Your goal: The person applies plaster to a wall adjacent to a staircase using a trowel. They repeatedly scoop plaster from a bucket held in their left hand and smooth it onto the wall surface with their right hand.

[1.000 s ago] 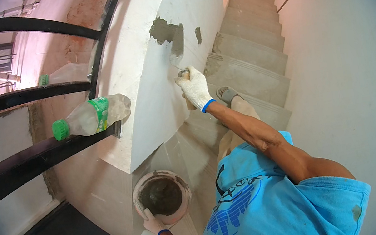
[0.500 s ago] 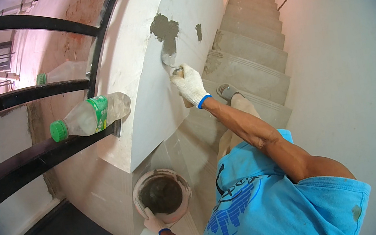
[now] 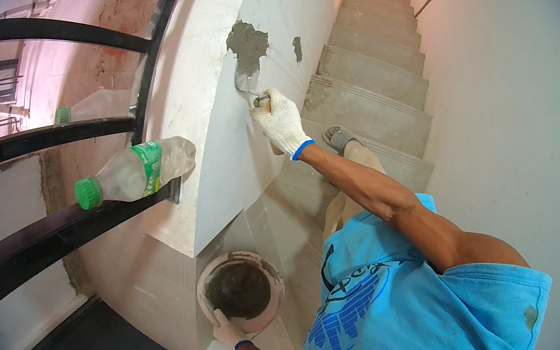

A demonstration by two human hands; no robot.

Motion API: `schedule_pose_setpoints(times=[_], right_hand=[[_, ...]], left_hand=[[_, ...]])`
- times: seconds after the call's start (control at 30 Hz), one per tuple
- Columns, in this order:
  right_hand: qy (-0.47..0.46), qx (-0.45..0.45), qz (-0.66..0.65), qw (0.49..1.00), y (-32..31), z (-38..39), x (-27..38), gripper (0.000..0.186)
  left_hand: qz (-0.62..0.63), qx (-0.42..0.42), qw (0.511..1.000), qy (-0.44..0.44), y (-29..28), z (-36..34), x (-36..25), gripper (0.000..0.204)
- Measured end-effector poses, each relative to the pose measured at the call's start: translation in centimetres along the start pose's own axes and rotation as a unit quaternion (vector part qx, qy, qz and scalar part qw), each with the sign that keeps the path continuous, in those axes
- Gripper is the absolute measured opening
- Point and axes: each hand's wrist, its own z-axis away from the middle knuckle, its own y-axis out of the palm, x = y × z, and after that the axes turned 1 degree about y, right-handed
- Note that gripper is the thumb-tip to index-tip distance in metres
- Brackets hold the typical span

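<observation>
My right hand (image 3: 280, 123), in a white knit glove with a blue cuff, is closed round the handle of a small trowel (image 3: 247, 83). The trowel's metal blade lies against the pale wall at the lower end of a wet grey mortar patch (image 3: 247, 39). A smaller grey patch (image 3: 297, 48) sits to its right. Low down on the left, my gloved left hand (image 3: 227, 330) grips the near left rim of a round, pinkish bucket (image 3: 278, 307). Grey mortar (image 3: 239, 289) lies inside the bucket; the fingers on its outer side are partly hidden.
A clear plastic bottle (image 3: 130, 174) with a green cap lies across the black metal railing (image 3: 53, 239) and the wall's ledge. A second bottle (image 3: 95, 106) is behind it. Concrete stairs (image 3: 370, 105) climb away, with my sandalled foot (image 3: 339, 138) on one. A white wall (image 3: 507, 107) bounds the right.
The trowel blade has shifted slightly left and up at the bottom of the mortar patch, and my right hand has moved a little with it. My left hand stays on the bucket rim.
</observation>
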Motion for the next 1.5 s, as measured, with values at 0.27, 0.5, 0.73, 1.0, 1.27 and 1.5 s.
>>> schedule_pose_setpoints(times=[0.27,0.5,0.73,1.0,1.27,1.5], right_hand=[[0.137,0.043,0.012,0.99,-1.7,0.5,-2.4,0.036],[0.019,0.015,0.007,1.0,-1.8,-0.5,1.0,0.032],[0.163,0.041,-0.006,0.986,-2.3,-1.4,-1.3,0.035],[0.069,0.013,0.0,0.998,-2.0,-0.7,-1.0,0.033],[0.169,0.043,-0.023,0.984,-1.1,-1.0,-3.9,0.033],[0.173,0.051,-0.079,0.98,-2.8,-0.8,-2.1,0.035]], left_hand=[[-0.011,-0.003,1.0,0.006,0.1,0.2,-0.3,0.067],[-0.02,0.002,1.0,-0.012,-0.1,-0.2,0.1,0.066],[0.007,0.004,1.0,0.0,0.0,0.0,-0.2,0.066],[-0.008,0.003,1.0,0.003,0.1,0.2,-0.5,0.067],[-0.008,0.006,1.0,0.011,-0.2,-1.0,1.2,0.066],[-0.028,0.006,1.0,-0.011,-0.3,-0.2,0.1,0.068]])
